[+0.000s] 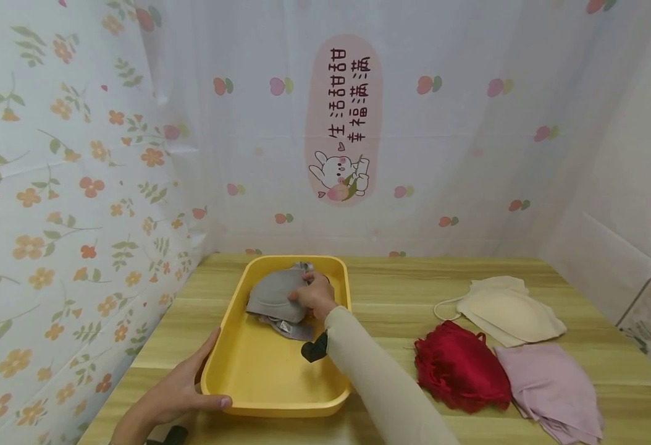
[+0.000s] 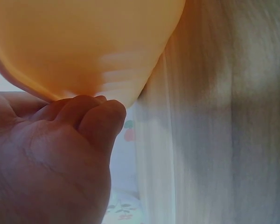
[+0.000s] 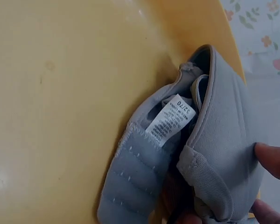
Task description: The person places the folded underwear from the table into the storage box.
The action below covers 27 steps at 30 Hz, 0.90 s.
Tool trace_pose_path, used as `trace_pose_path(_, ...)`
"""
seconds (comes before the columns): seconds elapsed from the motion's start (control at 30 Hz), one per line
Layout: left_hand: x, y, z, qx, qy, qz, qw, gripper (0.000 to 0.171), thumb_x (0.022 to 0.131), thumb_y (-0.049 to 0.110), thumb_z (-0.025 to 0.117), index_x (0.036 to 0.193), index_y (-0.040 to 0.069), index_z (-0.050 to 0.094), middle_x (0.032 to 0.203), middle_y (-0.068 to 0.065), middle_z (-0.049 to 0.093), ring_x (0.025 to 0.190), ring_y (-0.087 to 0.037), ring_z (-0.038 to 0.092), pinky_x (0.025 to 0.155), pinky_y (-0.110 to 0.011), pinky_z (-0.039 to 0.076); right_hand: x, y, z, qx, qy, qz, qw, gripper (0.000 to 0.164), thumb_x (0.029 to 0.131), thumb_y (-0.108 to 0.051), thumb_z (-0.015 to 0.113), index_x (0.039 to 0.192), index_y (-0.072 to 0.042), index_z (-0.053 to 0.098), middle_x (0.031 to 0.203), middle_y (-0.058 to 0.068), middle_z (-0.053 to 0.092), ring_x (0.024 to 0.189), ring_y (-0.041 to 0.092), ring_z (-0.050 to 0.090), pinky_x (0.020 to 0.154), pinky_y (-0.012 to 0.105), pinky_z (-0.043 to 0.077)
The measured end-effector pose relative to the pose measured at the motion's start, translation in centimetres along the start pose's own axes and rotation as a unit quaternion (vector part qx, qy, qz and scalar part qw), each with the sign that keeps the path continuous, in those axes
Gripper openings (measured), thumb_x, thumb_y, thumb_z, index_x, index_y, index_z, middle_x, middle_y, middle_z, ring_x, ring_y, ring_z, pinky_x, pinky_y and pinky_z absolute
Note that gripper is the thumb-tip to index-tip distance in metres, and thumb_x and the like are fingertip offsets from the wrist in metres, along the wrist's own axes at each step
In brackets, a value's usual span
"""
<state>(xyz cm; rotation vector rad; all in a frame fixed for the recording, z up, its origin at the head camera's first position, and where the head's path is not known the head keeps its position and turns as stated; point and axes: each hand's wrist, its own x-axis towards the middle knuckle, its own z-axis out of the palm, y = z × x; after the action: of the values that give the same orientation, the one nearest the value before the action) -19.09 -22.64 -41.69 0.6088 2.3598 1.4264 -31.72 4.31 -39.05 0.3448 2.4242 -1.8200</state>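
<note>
A yellow plastic tub (image 1: pixel 281 377) stands on the table in the head view. My left hand (image 1: pixel 178 386) grips its near left corner, thumb at the front rim and fingers along the outer side; the left wrist view shows the fingers (image 2: pixel 102 119) against the tub wall. Toward the far end of the tub lies a folded grey bra (image 1: pixel 275 293). My right hand (image 1: pixel 317 296) pinches its right side. In the right wrist view, the bra's hook-and-eye band and white label (image 3: pixel 170 120) show beside the folded cups.
To the right of the tub lie a cream bra (image 1: pixel 511 309), a red bra (image 1: pixel 461 366) with ruffled edging and a pale pink bra (image 1: pixel 553 389), close together on the wood-grain table (image 1: pixel 398 290). Patterned curtains (image 1: pixel 470 142) hang behind and at both sides.
</note>
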Motion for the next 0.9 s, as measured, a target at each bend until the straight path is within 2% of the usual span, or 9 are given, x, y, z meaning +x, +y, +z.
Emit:
trace_pose_path(0.23,-0.1,0.1,0.0,0.000,0.000,-0.005,1.0000,0.116,0.085,0.020,0.077,0.161,0.007,-0.010,0.167,-0.028,-0.001,0.124,0.022,0.035,0.097,-0.010,0.042,0.2,-0.5,-0.5,-0.041,0.001,-0.014,0.999,0.051,0.080,-0.011,0.081,0.127,-0.010,0.063,0.135,0.018,0.058,0.109,0.032,0.059,0.076,0.046,0.058)
trace_pose_path(0.43,-0.1,0.1,0.1,-0.003,-0.001,-0.006,1.0000,0.116,0.085,0.019,0.077,0.161,0.007,-0.010,0.168,-0.028,-0.001,0.127,0.018,0.036,0.097,-0.010,0.042,0.1,-1.6,-2.0,-0.061,-0.026,-0.043,0.997,0.044,0.086,-0.014,0.074,0.128,-0.007,0.060,0.124,0.014,0.064,0.085,0.024,0.053,0.075,0.044,0.049)
trace_pose_path(0.53,-0.2,0.1,0.1,0.004,0.001,-0.007,1.0000,0.116,0.086,0.020,0.077,0.161,0.006,-0.010,0.167,-0.028,-0.001,0.143,-0.008,0.035,0.097,-0.009,0.041,0.0,-2.2,-2.9,-0.069,-0.036,-0.051,0.996,0.041,0.090,-0.017,0.071,0.128,-0.006,0.061,0.119,0.012,0.066,0.080,0.021,0.053,0.075,0.043,0.050)
trace_pose_path(0.6,-0.2,0.2,0.1,0.007,0.002,-0.009,0.9999,0.116,0.086,0.021,0.077,0.160,0.004,-0.010,0.167,-0.028,-0.001,0.148,-0.029,0.029,0.097,-0.008,0.040,0.0,-2.6,-3.5,-0.077,-0.041,-0.052,0.995,0.037,0.091,-0.019,0.071,0.124,-0.006,0.062,0.112,0.011,0.067,0.071,0.018,0.049,0.069,0.039,0.049)
trace_pose_path(0.67,-0.2,0.2,0.1,0.010,0.004,-0.008,0.9999,0.116,0.086,0.022,0.077,0.160,0.003,-0.010,0.167,-0.029,-0.001,0.147,-0.042,0.023,0.097,-0.008,0.040,0.1,-2.8,-4.0,-0.089,-0.045,-0.054,0.994,0.033,0.091,-0.021,0.071,0.120,-0.007,0.064,0.103,0.007,0.066,0.062,0.015,0.046,0.061,0.033,0.047)
trace_pose_path(0.7,-0.2,0.2,0.1,0.010,0.004,-0.009,0.9999,0.116,0.086,0.022,0.077,0.160,0.004,-0.010,0.167,-0.029,-0.001,0.148,-0.041,0.024,0.097,-0.008,0.040,0.1,-2.9,-4.3,-0.091,-0.051,-0.054,0.993,0.031,0.092,-0.022,0.071,0.118,-0.006,0.064,0.098,0.005,0.065,0.059,0.013,0.042,0.057,0.030,0.044)
trace_pose_path(0.77,-0.2,0.1,0.1,0.010,0.004,-0.009,0.9999,0.115,0.086,0.021,0.077,0.161,0.004,-0.009,0.167,-0.028,-0.001,0.147,-0.023,0.031,0.097,-0.009,0.040,-0.1,-3.2,-5.0,-0.092,-0.069,-0.059,0.992,0.030,0.092,-0.022,0.071,0.116,-0.004,0.065,0.091,0.004,0.061,0.056,0.014,0.040,0.053,0.027,0.042)
trace_pose_path(0.83,-0.1,0.1,0.1,0.009,0.002,-0.009,0.9999,0.115,0.085,0.021,0.077,0.161,0.005,-0.009,0.167,-0.028,0.000,0.140,-0.002,0.036,0.097,-0.009,0.041,-0.2,-3.4,-5.8,-0.100,-0.090,-0.068,0.989,0.029,0.092,-0.022,0.071,0.115,-0.004,0.067,0.091,0.004,0.060,0.059,0.013,0.047,0.053,0.025,0.045)
trace_pose_path(0.9,-0.1,0.1,0.0,0.009,0.000,-0.009,0.9999,0.115,0.085,0.020,0.077,0.161,0.006,-0.009,0.167,-0.028,0.000,0.134,0.010,0.036,0.097,-0.010,0.041,-0.4,-3.7,-6.9,-0.111,-0.113,-0.078,0.984,0.028,0.092,-0.022,0.071,0.113,-0.004,0.069,0.094,0.007,0.063,0.063,0.014,0.052,0.055,0.025,0.048)
